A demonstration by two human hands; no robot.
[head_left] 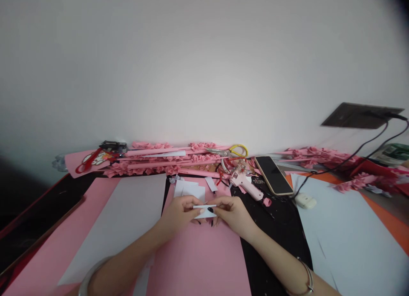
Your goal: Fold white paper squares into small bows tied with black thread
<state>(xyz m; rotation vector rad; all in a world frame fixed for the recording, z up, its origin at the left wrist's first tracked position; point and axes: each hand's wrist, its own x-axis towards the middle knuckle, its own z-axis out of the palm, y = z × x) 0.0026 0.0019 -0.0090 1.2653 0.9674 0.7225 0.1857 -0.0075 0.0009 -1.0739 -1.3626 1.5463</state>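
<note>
A small piece of white paper is pinched between my two hands, its upper edge rolled or folded over. My left hand grips its left end with thumb and fingers. At the right end, my right hand pinches the same piece, the dark-nailed thumb on top. Both hands are just above a pink paper sheet. Right behind them lie several small white paper pieces, partly hidden by my fingers.
Behind lie a pink glue gun, yellow-handled scissors, a phone and pink paper flower stems. A white case sits on the right white sheet. Cables run from a wall socket. Another white sheet lies left.
</note>
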